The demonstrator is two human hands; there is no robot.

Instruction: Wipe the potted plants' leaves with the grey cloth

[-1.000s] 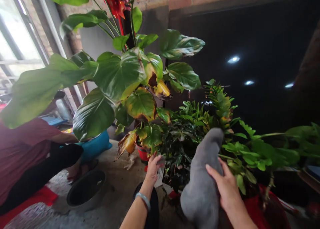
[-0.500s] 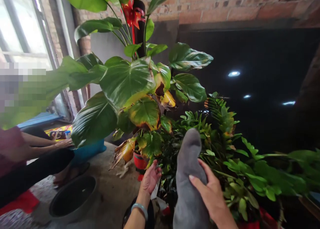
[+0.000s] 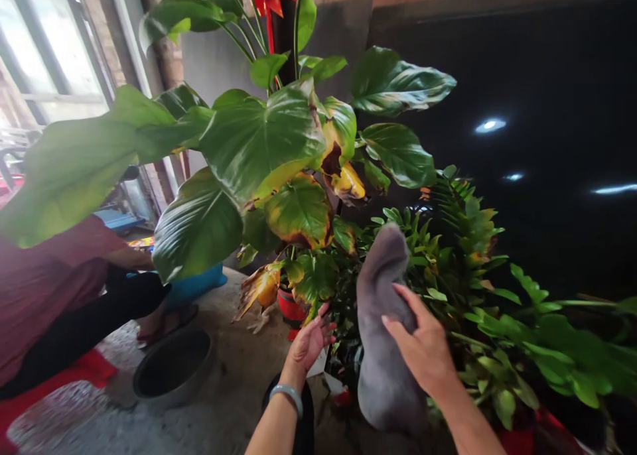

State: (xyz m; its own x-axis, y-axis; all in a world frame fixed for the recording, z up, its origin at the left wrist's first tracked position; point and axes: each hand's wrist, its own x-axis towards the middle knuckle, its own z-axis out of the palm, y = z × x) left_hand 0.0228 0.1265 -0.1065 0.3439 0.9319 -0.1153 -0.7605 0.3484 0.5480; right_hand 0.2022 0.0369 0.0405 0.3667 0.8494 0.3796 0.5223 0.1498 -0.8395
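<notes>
A grey sock (image 3: 381,349), filled out like a foot, stands toe-up with its sole side toward me. Whether a real foot is inside, I cannot tell. My right hand (image 3: 423,342) is on the sock's right side, thumb and index finger pressed against its middle; its other fingers are partly hidden. To the left of the sock, my left hand (image 3: 311,342) is held apart from it, palm turned up, fingers loosely bent and spread with nothing in them. A pale bracelet (image 3: 288,395) circles the left wrist.
A large leafy plant (image 3: 263,143) rises ahead from a red pot (image 3: 291,309). Smaller plants (image 3: 502,335) crowd the right, before a dark shiny panel (image 3: 537,90). At left, a person in a reddish shirt (image 3: 60,276) sits on a red stool (image 3: 79,375) beside a dark basin (image 3: 172,369).
My view has tilted down and shifted left. My right hand has changed its hold, with the index finger now on the sock's face. The sock's heel now shows. The left hand remains open.
</notes>
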